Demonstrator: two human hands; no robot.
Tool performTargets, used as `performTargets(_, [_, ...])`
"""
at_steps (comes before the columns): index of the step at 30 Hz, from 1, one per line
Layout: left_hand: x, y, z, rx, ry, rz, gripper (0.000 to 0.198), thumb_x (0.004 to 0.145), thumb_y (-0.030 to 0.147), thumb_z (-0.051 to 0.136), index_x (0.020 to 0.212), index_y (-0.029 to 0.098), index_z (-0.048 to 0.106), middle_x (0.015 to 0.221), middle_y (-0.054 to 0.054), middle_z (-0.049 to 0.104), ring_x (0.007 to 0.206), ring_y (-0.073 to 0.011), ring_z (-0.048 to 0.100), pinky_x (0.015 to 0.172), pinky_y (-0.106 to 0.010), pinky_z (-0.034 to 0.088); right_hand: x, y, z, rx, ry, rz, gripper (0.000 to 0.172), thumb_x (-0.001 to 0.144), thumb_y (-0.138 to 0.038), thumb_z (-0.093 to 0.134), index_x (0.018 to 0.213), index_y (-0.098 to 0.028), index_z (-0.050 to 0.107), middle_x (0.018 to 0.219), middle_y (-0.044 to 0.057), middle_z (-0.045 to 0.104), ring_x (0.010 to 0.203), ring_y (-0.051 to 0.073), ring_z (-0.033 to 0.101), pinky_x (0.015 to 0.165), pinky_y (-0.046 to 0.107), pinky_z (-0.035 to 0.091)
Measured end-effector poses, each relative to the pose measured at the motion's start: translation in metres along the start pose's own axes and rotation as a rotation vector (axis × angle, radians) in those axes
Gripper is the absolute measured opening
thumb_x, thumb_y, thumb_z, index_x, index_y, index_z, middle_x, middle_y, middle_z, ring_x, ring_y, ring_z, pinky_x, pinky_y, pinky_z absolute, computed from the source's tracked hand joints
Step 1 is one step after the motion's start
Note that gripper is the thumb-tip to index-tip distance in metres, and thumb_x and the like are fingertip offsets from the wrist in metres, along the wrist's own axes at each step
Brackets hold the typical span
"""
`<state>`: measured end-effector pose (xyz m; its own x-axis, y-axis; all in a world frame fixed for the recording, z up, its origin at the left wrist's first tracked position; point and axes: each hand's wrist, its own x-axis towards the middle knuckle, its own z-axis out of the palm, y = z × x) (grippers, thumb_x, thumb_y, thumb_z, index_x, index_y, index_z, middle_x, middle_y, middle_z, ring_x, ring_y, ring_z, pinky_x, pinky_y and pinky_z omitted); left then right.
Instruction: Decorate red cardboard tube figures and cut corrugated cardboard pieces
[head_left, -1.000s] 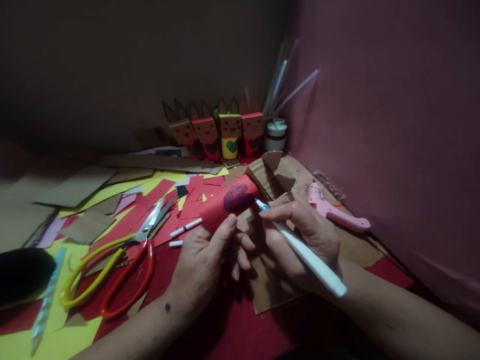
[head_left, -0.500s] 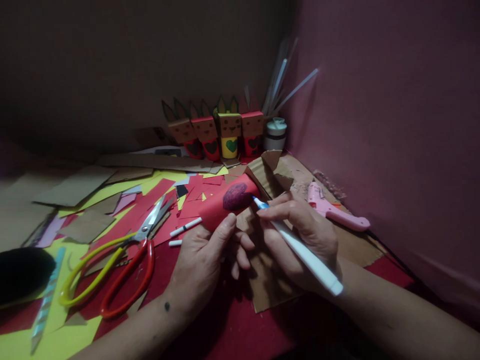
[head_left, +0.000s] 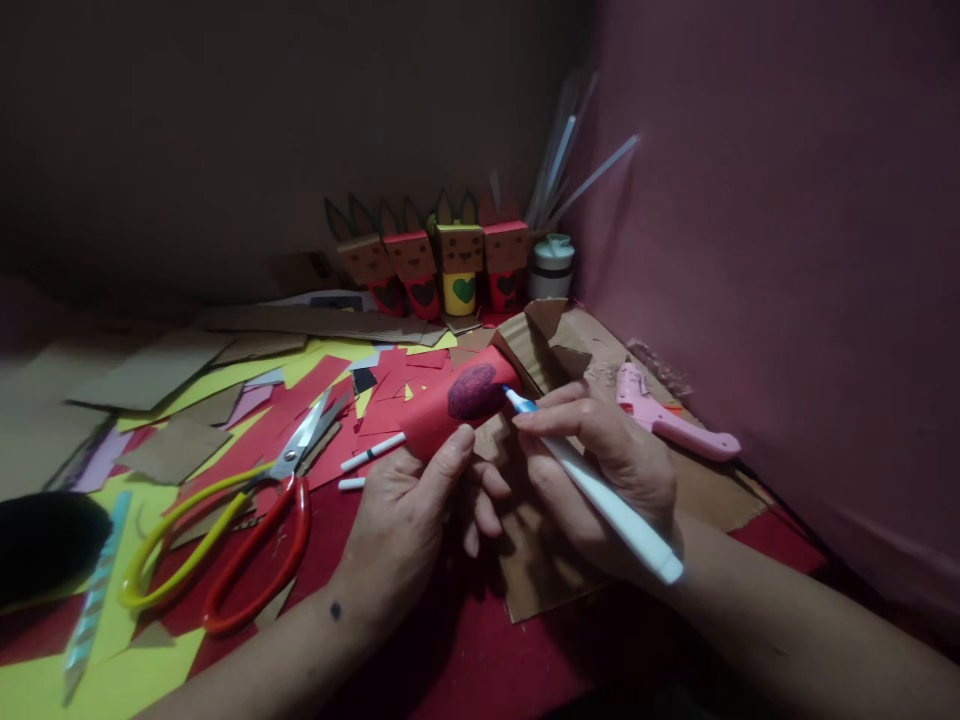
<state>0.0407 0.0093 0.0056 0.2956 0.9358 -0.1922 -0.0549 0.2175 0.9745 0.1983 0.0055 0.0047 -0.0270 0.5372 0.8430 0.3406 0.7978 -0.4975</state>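
Observation:
My left hand (head_left: 420,510) is closed around a red paper tube figure (head_left: 442,400), its thumb lying on the red surface. A dark purple heart-like patch (head_left: 474,391) is coloured on the tube's side. Two white sticks (head_left: 373,453) poke out at the tube's lower left end. A folded cardboard piece (head_left: 536,345) sits at its other end; whether it is fixed on, I cannot tell. In my right hand (head_left: 607,470) is a white felt-tip pen (head_left: 600,500), its blue tip at the right edge of the dark patch.
Scissors (head_left: 289,465) with yellow and red handles lie at left, among paper and cardboard scraps. A striped pencil (head_left: 97,600) rests nearby. Several cardboard-headed figures (head_left: 459,265) stand at the back beside a pale pot (head_left: 553,268). A pink glue gun (head_left: 667,425) lies right, near the wall.
The pen tip has shifted very slightly to the left along the dark patch's edge. Both hands keep the same hold; otherwise the scene is almost unchanged.

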Motion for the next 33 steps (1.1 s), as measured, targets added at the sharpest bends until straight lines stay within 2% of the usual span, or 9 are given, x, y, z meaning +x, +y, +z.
performTargets(5, [-0.0002, -0.0021, -0.0022, 0.021, 0.003, 0.001, 0.048, 0.091, 0.051, 0.051, 0.069, 0.012, 0.069, 0.051, -0.006, 0.065, 0.038, -0.0103, 0.054, 0.039, -0.019, 0.041, -0.002, 0.0018, -0.0016, -0.041, 0.008, 0.024, 0.022, 0.076, -0.004, 0.059, 0.091, -0.019, 0.062, 0.073, 0.002, 0.062, 0.067, 0.016, 0.057, 0.06, 0.032, 0.05])
performTargets(17, [-0.0007, 0.0009, -0.0009, 0.002, -0.002, -0.015, 0.046, 0.093, 0.047, 0.051, 0.068, 0.013, 0.069, 0.05, -0.005, 0.064, 0.037, -0.009, 0.052, 0.039, -0.018, 0.04, -0.0004, 0.0009, 0.0004, -0.012, 0.014, 0.011, 0.022, 0.077, -0.004, 0.056, 0.092, -0.019, 0.062, 0.075, 0.002, 0.06, 0.066, 0.015, 0.057, 0.055, 0.029, 0.048])
performTargets(26, [-0.002, -0.0005, -0.0005, 0.027, 0.005, -0.014, 0.044, 0.093, 0.046, 0.051, 0.067, 0.014, 0.068, 0.05, -0.004, 0.065, 0.038, -0.0093, 0.053, 0.041, -0.019, 0.042, 0.0002, -0.0037, 0.0002, 0.022, 0.019, -0.027, 0.02, 0.079, -0.005, 0.056, 0.092, -0.019, 0.062, 0.078, 0.002, 0.062, 0.067, 0.014, 0.06, 0.056, 0.028, 0.05])
performTargets(33, [-0.0016, 0.0008, 0.0007, 0.056, 0.013, -0.011, 0.046, 0.093, 0.045, 0.049, 0.064, 0.014, 0.067, 0.05, -0.004, 0.064, 0.038, -0.0092, 0.052, 0.04, -0.018, 0.041, -0.0022, -0.0002, 0.0008, -0.019, 0.0, 0.011, 0.024, 0.076, -0.003, 0.059, 0.094, -0.018, 0.062, 0.077, 0.003, 0.062, 0.069, 0.015, 0.058, 0.061, 0.031, 0.054])
